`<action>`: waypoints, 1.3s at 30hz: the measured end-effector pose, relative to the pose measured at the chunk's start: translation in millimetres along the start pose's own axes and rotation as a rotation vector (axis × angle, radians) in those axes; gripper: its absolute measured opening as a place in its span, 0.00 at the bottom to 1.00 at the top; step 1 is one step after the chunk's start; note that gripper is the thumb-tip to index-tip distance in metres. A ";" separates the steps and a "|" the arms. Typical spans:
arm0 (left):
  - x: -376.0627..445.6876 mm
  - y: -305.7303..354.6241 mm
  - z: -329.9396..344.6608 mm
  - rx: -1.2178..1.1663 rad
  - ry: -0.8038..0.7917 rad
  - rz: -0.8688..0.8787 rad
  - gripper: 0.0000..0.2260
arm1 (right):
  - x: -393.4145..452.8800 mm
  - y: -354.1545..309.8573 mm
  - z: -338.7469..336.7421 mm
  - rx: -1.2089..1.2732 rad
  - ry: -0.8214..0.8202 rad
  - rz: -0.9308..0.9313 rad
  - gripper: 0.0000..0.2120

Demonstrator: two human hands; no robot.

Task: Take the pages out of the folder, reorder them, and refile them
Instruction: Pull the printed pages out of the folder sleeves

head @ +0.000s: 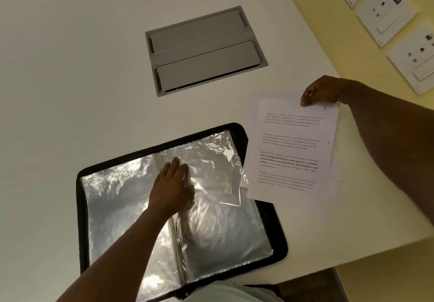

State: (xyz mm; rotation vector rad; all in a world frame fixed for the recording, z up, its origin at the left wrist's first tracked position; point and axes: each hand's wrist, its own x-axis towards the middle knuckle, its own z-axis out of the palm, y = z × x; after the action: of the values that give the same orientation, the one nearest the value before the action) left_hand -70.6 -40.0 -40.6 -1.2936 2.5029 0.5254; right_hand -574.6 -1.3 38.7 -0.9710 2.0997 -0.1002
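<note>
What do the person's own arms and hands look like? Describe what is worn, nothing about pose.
Both forearms are bare as far as the frame shows: no sleeves, gloves or watch visible. The left hand shows no rings. The right hand also looks unadorned, though its fingers are partly hidden. Pale clothing shows at the bottom edge.

One folder (178, 207), open flat on one desk (70, 66). Two clear sleeve stacks showing, one on each side of the spine; sleeves in each stack can't be counted. One loose sleeve corner lifted at the right side. One stack of pages (291, 151), printed text on top; at least two sheets by the offset edges, exact count unclear. Top page: four text blocks, one handwritten mark at its top corner. Two hands: left hand (173, 184), right hand (321, 90). One grey cable box (204, 50) set in the desk, two flaps. Four wall sockets (385, 8) on the right wall, some cut off by the frame.
</note>
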 end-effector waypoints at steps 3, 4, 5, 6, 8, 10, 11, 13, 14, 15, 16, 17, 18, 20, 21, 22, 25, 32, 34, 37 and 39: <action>0.2 2.1 -0.5 -0.025 0.005 -0.008 0.30 | 10.5 4.1 13.7 -0.025 0.122 -0.037 0.13; 0.5 2.9 -0.5 -0.034 0.004 -0.009 0.29 | 13.1 3.9 19.0 -0.059 0.193 -0.041 0.16; 0.5 3.7 -0.8 -0.040 0.003 -0.011 0.29 | 14.3 3.7 24.8 -0.084 0.280 -0.046 0.18; 0.5 4.1 -1.0 -0.045 0.005 -0.010 0.29 | 11.8 1.7 31.6 -0.086 0.383 -0.057 0.18; -0.1 5.9 -1.9 -0.055 0.005 -0.009 0.30 | 1.7 -3.8 51.5 -0.033 0.582 -0.131 0.18; -4.5 8.0 -5.0 -0.069 0.021 -0.016 0.30 | -17.9 -15.9 84.3 0.046 0.716 -0.245 0.16; -8.2 8.9 -7.0 -0.083 0.051 -0.015 0.30 | -32.4 -24.5 104.2 0.091 0.754 -0.287 0.14; -18.9 8.5 -9.7 -0.101 0.104 -0.031 0.31 | -62.6 -38.2 149.2 0.170 0.770 -0.329 0.07; -25.3 5.6 -9.5 -0.110 0.114 -0.051 0.32 | -78.3 -43.4 172.5 0.194 0.770 -0.340 0.05; -32.1 0.7 -8.2 -0.120 0.114 -0.077 0.32 | -92.8 -46.6 195.8 0.202 0.766 -0.352 0.04; -39.3 -5.9 -6.0 -0.130 0.109 -0.106 0.32 | -106.6 -49.3 217.5 0.199 0.753 -0.362 0.04; -46.9 -13.2 -4.0 -0.137 0.104 -0.133 0.31 | -118.0 -50.6 237.1 0.194 0.733 -0.373 0.04; -54.4 -21.1 -1.3 -0.139 0.105 -0.152 0.30 | -129.2 -52.5 253.9 0.185 0.710 -0.378 0.04; -70.5 -35.6 2.9 -0.133 0.113 -0.176 0.29 | -146.8 -55.6 281.3 0.157 0.679 -0.380 0.06; -79.3 -42.7 4.4 -0.133 0.118 -0.192 0.29 | -154.4 -57.0 292.1 0.141 0.672 -0.377 0.06; -87.9 -50.5 6.5 -0.140 0.120 -0.212 0.28 | -160.5 -57.8 301.1 0.121 0.669 -0.368 0.07; -114.0 -76.0 11.1 -0.180 0.124 -0.316 0.26 | -177.5 -58.0 320.2 0.034 0.682 -0.308 0.07; -168.4 -127.5 22.6 -0.290 0.197 -0.666 0.24 | -211.6 -51.5 343.5 0.016 0.642 0.098 0.20; -179.4 -132.5 20.9 -0.386 0.205 -0.755 0.25 | -215.9 -52.0 345.2 0.093 0.624 0.165 0.23; -186.3 -143.1 22.7 -0.463 0.173 -0.800 0.26 | -220.0 -57.1 342.0 0.162 0.629 0.206 0.25; -186.9 -151.6 23.1 -0.498 0.184 -0.816 0.25 | -222.7 -62.8 337.1 0.176 0.607 0.244 0.24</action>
State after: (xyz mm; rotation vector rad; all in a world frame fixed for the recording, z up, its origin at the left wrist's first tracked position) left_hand 161.2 24.4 -15.6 -2.4464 1.7424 0.8555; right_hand -216.2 185.5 -23.5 -0.6152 2.6874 -0.4983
